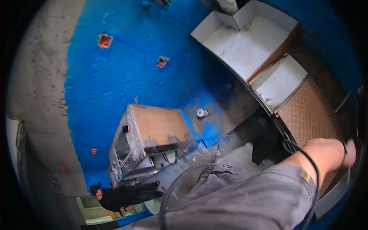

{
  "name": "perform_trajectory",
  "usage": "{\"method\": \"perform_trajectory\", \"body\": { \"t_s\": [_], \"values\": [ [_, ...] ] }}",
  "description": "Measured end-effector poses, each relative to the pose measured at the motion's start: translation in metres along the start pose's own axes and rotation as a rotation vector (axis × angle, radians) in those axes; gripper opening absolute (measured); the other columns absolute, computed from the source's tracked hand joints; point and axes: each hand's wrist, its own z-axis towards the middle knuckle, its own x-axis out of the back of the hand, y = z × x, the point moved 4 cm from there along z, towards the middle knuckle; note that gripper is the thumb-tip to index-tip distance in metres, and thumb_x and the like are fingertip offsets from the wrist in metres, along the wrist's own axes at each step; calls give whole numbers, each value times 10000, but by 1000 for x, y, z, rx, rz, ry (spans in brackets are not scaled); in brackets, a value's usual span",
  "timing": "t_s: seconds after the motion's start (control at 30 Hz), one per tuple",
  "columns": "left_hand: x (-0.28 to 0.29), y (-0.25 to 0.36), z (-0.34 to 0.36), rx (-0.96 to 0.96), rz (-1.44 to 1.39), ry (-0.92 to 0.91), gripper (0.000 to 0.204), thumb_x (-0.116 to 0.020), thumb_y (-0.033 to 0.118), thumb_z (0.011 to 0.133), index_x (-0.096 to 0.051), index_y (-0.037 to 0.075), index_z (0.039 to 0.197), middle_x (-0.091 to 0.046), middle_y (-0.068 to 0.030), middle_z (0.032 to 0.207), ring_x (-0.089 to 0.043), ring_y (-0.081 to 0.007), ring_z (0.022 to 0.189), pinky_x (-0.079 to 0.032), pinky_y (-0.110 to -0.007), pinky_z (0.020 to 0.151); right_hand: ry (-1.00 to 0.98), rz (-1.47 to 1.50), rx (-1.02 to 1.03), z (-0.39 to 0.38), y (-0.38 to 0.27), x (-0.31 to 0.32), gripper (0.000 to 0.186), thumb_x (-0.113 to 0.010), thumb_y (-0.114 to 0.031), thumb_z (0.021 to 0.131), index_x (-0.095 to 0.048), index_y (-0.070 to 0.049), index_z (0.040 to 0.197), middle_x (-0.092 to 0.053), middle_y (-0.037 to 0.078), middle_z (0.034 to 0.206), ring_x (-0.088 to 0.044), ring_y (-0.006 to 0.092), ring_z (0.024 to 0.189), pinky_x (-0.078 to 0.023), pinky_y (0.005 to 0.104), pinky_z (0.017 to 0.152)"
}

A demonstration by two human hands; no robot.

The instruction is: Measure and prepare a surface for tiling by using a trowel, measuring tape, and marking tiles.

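Note:
My right hand point(349, 153) is at the far right edge, against the side of a brown patterned panel point(306, 111); its fingers look curled, and a thin pale strip hangs below them, but what they hold is unclear. A black cord point(314, 176) loops over my forearm in its grey sleeve. Beyond the panel, toward the top, sit white-lined open boxes point(253, 42) with a smaller white tray point(280, 80) against them. My left hand is out of view.
A cardboard-topped, boxy unit point(157, 122) stands at centre, with a small white cylinder point(202, 113) beside it. A person in black point(126, 197) stands at lower left. Blue-painted surfaces point(96, 76) with small cut openings point(105, 40) border grey concrete point(38, 76).

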Motion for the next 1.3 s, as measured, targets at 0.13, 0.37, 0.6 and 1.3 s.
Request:
{"method": "perform_trajectory", "body": {
  "t_s": [0.13, 0.37, 0.6, 1.3],
  "values": [
    [59, 229, -20, -282, -371, -79, 241, -683, 286, 858, -776, 151, 1034, -729, -78, 1089, -676, -256, 1016, -510, -442, 811, 279, 15, -82, -80, 30, 59, 219, -560, -229, 1028, -606, -16, 1046, -648, 44, 771, -676, 177, 713, -560, 284, 627],
    [310, 148, -303, -857, -560, -142, 235, -730, 299, 814, -784, 143, 982, -750, -55, 1003, -708, -236, 929, -538, -424, 785, 583, 217, 121, -135, 54, 79, 264, -562, -195, 1018, -605, 11, 1176, -683, 48, 858, -691, 200, 796, -561, 293, 663],
    [201, -39, -441, -580, -775, -114, 112, -694, 162, 760, -741, 74, 809, -730, -132, 804, -730, -324, 811, -576, -440, 697, 609, 628, 227, -157, -29, -7, 687, -390, -631, 1013, -492, -64, 1388, -669, 159, 1114, -692, 258, 844, -567, 326, 596],
    [9, -321, -544, 187, -560, -657, 604, -750, 324, 831, -610, -93, 1245, -667, -267, 1219, -653, -357, 1160, -517, -394, 973, 1073, -218, -435, -130, 185, 133, 190, -614, -95, 851, -720, 8, 730, -676, 118, 583, -661, 195, 466, -553, 360, 482]
  ]
}}
